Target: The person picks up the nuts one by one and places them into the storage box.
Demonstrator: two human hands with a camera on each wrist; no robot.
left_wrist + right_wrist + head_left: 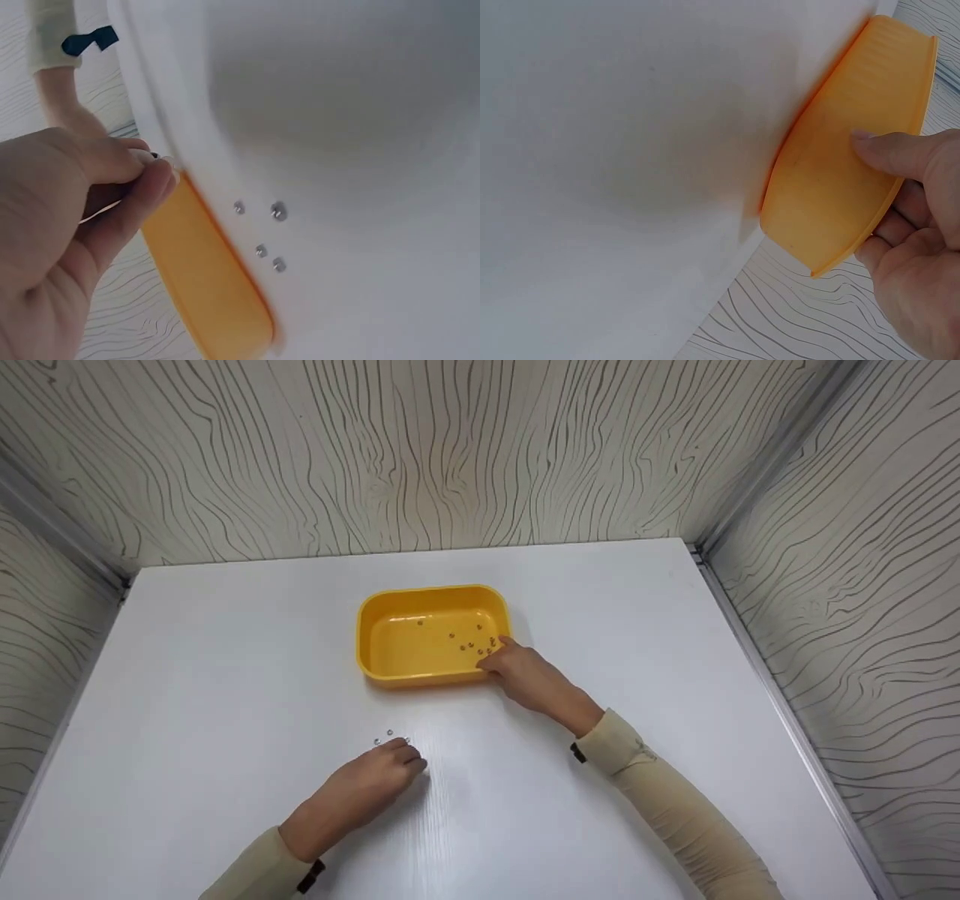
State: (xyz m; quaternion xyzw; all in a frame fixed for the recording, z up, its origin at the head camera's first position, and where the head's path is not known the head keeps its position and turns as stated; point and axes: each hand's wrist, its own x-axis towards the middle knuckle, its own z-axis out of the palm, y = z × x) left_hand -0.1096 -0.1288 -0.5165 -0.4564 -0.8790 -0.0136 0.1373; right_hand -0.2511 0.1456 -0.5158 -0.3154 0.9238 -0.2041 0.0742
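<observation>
A yellow plastic bin (405, 681) stands on the white table with several small metal nuts (471, 645) inside, mostly toward its right end. My right hand (529, 679) grips the bin's near right corner. In the right wrist view the thumb (896, 154) lies on the outer wall while the fingers curl over the rim. Below the bin, my left hand (367, 784) is low over the table. Its thumb and index finger pinch a small object, seen as a dark glint and probably a nut (155, 155), largely hidden by the fingertips. Several loose nuts (279, 211) lie on the table close by.
The white table (187, 697) extends around the bin on all sides. Behind it rises a wood-grain patterned panel (420, 457), with another such panel (862, 547) on the right. Metal strips run along the table's sides.
</observation>
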